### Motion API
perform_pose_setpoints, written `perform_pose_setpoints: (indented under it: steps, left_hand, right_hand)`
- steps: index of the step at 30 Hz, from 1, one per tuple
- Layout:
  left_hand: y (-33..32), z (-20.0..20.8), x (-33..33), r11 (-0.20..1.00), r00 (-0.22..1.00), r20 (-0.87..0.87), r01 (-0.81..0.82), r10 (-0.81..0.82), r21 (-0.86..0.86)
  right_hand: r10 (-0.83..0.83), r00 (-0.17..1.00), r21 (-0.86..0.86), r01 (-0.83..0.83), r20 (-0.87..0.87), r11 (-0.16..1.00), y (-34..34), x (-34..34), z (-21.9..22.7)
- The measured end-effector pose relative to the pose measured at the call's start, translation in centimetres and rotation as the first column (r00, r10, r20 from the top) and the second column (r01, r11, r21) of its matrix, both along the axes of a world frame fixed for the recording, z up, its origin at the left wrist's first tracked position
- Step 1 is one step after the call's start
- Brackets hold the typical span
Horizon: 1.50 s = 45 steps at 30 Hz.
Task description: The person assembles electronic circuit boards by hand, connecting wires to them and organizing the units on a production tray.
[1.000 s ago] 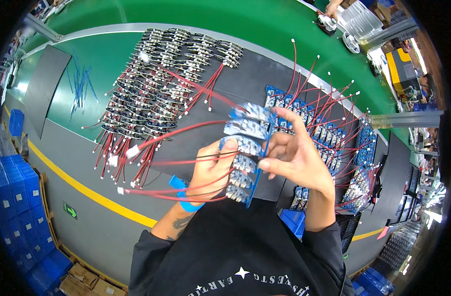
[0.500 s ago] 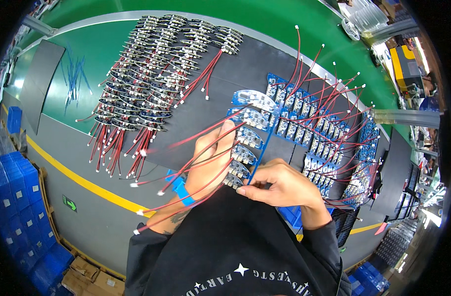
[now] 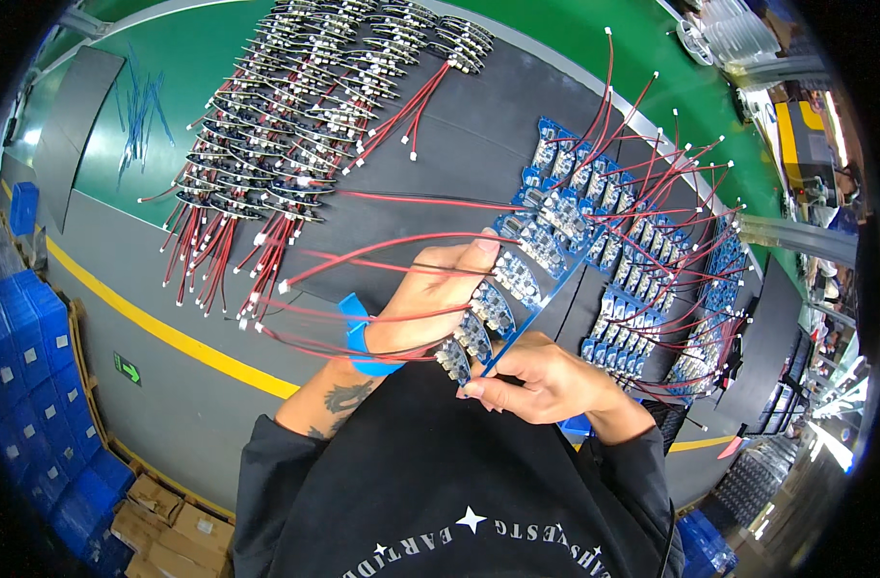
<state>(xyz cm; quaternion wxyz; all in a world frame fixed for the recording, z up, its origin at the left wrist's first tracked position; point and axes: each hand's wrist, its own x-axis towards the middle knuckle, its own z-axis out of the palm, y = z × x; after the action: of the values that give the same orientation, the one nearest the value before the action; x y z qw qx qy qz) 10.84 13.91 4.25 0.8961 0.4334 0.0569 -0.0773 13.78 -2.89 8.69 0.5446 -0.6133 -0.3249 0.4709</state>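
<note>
1. Head view: the circuit-board strip (image 3: 517,277), a row of small blue boards along a narrow blue rail, is held tilted in front of the person's chest, above the table's edge.
2. The left hand (image 3: 432,289) grips it from the left; the thumb presses on a board near the upper end, while the other fingers are mostly hidden, so their exact pose cannot be told.
3. The right hand (image 3: 546,380) pinches the strip's lower end between thumb and forefinger, remaining fingers curled.
4. Red-and-black leads (image 3: 377,252) run leftward from the strip to white connectors.
5. Behind, on a black mat (image 3: 459,159), dark-edged boards (image 3: 286,125) stand in rows at left; blue board panels (image 3: 642,255) lie at right.
</note>
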Motion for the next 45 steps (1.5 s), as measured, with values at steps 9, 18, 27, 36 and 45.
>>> perform_pose_setpoints:
  steps: [9,18,27,36,45]
  left_hand:
    - [0.8,-0.2,-0.4,0.954,0.99,-0.102,0.06,-0.094,-0.294]
    - [0.0,-0.9,-0.2,0.976,0.991,-0.124,0.026,-0.054,-0.218]
    - [1.3,0.2,0.3,0.968,0.934,-0.269,0.204,-0.237,-0.146]
    - [0.7,-1.0,1.1,0.975,0.96,-0.173,0.208,-0.219,-0.078]
    - [1.6,-2.7,7.6,0.809,1.0,0.013,0.0,-0.009,0.588]
  right_hand:
    - [-0.15,0.974,-0.049,0.161,0.172,0.986,-0.7,0.9,-0.1]
    - [-0.149,0.937,0.07,0.134,0.317,0.989,-0.8,2.2,0.1]
    - [-0.228,0.956,0.057,0.221,0.183,0.974,-1.8,2.8,-0.7]
    - [-0.226,0.956,0.158,0.198,0.185,0.967,-2.4,4.5,-0.6]
    - [-0.586,0.796,0.03,0.588,0.152,0.808,-4.3,5.3,-0.8]
